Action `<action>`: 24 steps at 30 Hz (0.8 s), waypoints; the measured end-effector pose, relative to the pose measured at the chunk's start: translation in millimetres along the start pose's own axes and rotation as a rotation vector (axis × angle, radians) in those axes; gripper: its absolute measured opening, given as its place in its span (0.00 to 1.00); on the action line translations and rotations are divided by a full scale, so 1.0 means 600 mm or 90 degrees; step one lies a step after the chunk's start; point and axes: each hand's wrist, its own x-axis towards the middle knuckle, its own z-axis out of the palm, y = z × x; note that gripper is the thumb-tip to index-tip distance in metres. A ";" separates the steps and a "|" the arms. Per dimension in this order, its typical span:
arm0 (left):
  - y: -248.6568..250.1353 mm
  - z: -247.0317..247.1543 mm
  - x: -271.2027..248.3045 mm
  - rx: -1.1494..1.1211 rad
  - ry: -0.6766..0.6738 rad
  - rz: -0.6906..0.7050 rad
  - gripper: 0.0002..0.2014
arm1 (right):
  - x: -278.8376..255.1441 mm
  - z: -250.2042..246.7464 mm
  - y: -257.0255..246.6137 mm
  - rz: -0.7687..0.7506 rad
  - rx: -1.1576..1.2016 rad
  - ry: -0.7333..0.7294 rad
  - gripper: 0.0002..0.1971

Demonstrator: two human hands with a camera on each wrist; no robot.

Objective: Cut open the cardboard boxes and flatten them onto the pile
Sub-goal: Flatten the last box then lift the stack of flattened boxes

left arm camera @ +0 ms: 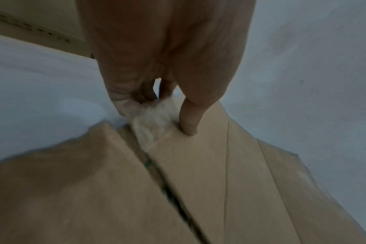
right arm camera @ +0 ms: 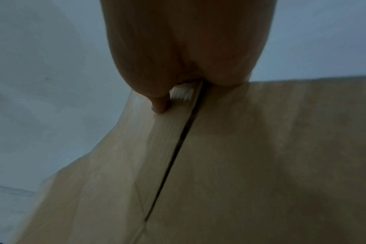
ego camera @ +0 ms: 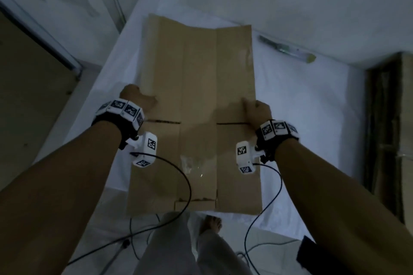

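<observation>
1. Nearest me, the cables (ego camera: 178, 176) from the wrist cameras loop over the near end of the flattened cardboard box (ego camera: 199, 100). If the sheet gets swung sideways, I reckon a loop could snag its corner and drag it crooked.
2. The left hand (ego camera: 138, 98) pinches the box's left edge: thumb on top, fingers (left arm camera: 127, 105) curled under a frayed patch of the board. That torn spot looks weak, so a hard pull might rip it and lose the grip.
3. The right hand (ego camera: 257, 109) clamps the right edge the same way, thumb pressed on top beside a flap slit (right arm camera: 178, 145), the rest of the fingers hidden beneath.
4. The box itself is held open and nearly flat over the white-covered surface (ego camera: 312, 100), slits showing on both sides; a flap could fold back there if the sheet sags.
5. Farther right stands the pile of flattened cardboard (ego camera: 393, 118), well apart, so the carry across needs both grips kept.
6. At the far side, a box cutter (ego camera: 288, 50) lies on the surface; I can't tell whether its blade is out.
</observation>
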 end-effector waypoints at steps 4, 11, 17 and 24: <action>0.036 -0.016 -0.028 0.036 -0.064 0.029 0.34 | -0.021 -0.051 0.016 -0.063 0.011 0.018 0.22; 0.155 0.008 -0.125 0.047 -0.016 0.164 0.19 | -0.043 -0.214 0.048 -0.147 0.047 0.107 0.24; 0.294 0.052 -0.251 0.053 0.032 0.290 0.18 | -0.068 -0.402 0.123 -0.169 0.044 0.185 0.20; 0.408 0.174 -0.413 -0.014 0.004 0.400 0.20 | -0.123 -0.605 0.260 -0.121 0.059 0.251 0.20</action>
